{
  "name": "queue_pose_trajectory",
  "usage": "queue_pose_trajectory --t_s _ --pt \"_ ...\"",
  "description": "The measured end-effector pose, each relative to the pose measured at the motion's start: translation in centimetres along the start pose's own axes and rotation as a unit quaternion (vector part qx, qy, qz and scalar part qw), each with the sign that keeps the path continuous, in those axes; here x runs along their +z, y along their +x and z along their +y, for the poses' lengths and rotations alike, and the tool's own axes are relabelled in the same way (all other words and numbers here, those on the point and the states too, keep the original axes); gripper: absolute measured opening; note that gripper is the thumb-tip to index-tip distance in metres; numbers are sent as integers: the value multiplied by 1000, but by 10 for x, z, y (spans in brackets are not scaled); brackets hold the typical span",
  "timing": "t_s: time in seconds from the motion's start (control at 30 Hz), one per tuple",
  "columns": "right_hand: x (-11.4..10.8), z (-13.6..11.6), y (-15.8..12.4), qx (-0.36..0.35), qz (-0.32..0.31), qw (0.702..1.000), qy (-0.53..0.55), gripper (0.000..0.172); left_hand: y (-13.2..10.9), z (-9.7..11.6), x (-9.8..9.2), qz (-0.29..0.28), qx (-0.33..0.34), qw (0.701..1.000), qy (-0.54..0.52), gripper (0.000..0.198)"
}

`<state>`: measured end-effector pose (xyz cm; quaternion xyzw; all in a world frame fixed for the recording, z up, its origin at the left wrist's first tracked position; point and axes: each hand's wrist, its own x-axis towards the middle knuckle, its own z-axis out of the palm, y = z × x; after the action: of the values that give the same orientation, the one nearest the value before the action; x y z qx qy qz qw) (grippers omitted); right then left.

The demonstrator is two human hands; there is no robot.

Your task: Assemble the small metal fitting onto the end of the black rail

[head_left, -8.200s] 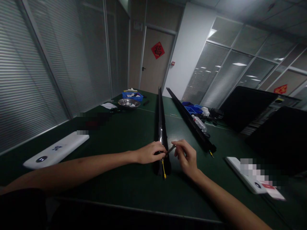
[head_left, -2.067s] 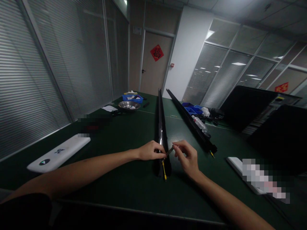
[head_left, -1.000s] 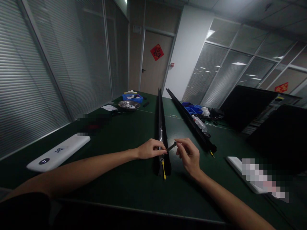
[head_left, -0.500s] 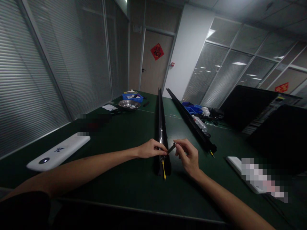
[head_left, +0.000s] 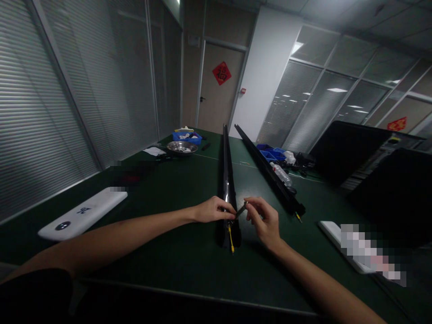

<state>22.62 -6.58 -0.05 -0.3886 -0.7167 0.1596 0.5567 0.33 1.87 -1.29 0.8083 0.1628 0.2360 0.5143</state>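
A long black rail (head_left: 227,173) lies lengthwise on the green table, its near end toward me. From that end a yellow-tipped cable (head_left: 231,238) sticks out. My left hand (head_left: 213,210) reaches across the rail from the left, fingers closed over it just behind the cable. To the right of it, my right hand (head_left: 266,220) pinches a short, thin dark bar-shaped tool (head_left: 240,209) between thumb and fingers. The tool slants down to the rail's side by my left fingertips; its exact kind and its tip are too small and dark to make out.
A second black rail (head_left: 266,168) lies to the right. Beside it are a clear plastic bottle (head_left: 282,174) and blue bins (head_left: 270,153). A metal bowl (head_left: 182,147) and a blue basket (head_left: 194,138) stand far left. White panels (head_left: 97,209) lie at both sides.
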Motion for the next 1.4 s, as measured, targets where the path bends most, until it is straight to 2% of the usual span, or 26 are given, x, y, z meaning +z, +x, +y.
queue_pose_trajectory --t_s 0.37,1.07,1.4 --pt "0 4 -1 11 -8 1000 9 15 0 -2 -2 -17 -10 1000 -1 23" --pt "1 1 -1 6 -13 1000 5 12 0 0 -2 -11 29 992 124 21" --pt "0 4 -3 1 -20 1000 1 13 0 1 -1 -4 32 990 137 20"
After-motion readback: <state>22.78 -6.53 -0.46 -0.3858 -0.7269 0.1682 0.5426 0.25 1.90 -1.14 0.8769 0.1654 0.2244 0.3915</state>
